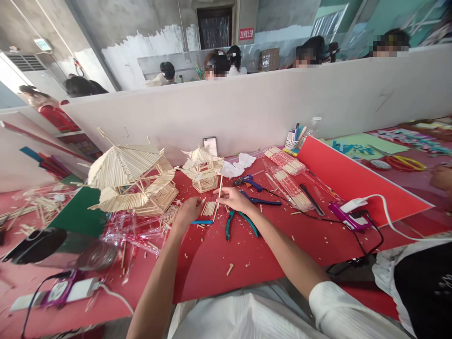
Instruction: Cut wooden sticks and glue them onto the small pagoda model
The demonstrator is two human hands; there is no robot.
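My right hand (233, 199) is closed in a pinch on a thin wooden stick (221, 182), which stands nearly upright. To its left, my left hand (189, 210) has its fingers curled together at the edge of a row of short sticks (209, 208); what its fingertips grip is too small to make out. A blue strip-like tool (202, 222) lies just below the row. Green-handled pliers (229, 226) rest under my right wrist. Behind my hands stands a small stick-built pavilion (201, 169), with a larger stick pavilion (130, 174) to the left.
A blue glue gun (250, 181) and blue-handled pliers (263, 200) lie right of my hands, near packs of sticks (291, 186). A purple power strip (349, 217) trails cables. Plastic wrap (137, 230) and a clear bottle (84, 252) are at left. A white partition (254, 106) bounds the back.
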